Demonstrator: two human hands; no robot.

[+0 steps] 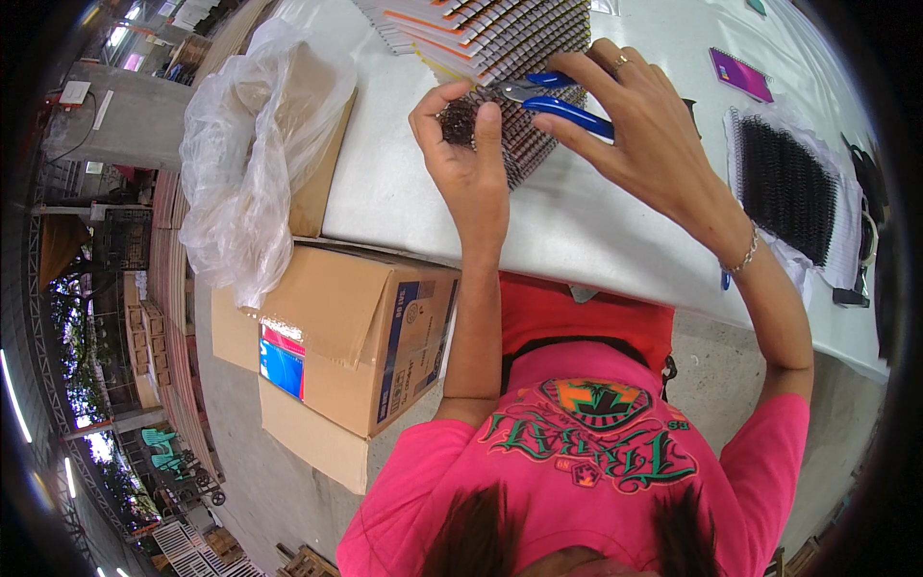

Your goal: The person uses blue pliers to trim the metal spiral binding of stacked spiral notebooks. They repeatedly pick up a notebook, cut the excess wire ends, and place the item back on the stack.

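Observation:
A stack of spiral-bound notebooks (500, 43) stands at the far edge of the view, its rows of wire coils facing me. My left hand (460, 159) is closed at the near corner of the stack, with dark coil ends (457, 123) between its thumb and fingers. Blue-handled wire cutters (569, 113) are in my right hand (639, 115), their handles spread between thumb and fingers. The metal jaws of the cutters touch or nearly touch the coils beside my left thumb; whether a wire lies between them is too small to tell.
On the white-covered table (404, 183), a purple notebook (740, 75) and a bundle of black spiral coils (784, 188) on white wrapping lie to the right. An open cardboard box (332, 332) stands left of me, below a carton draped with clear plastic (245, 144).

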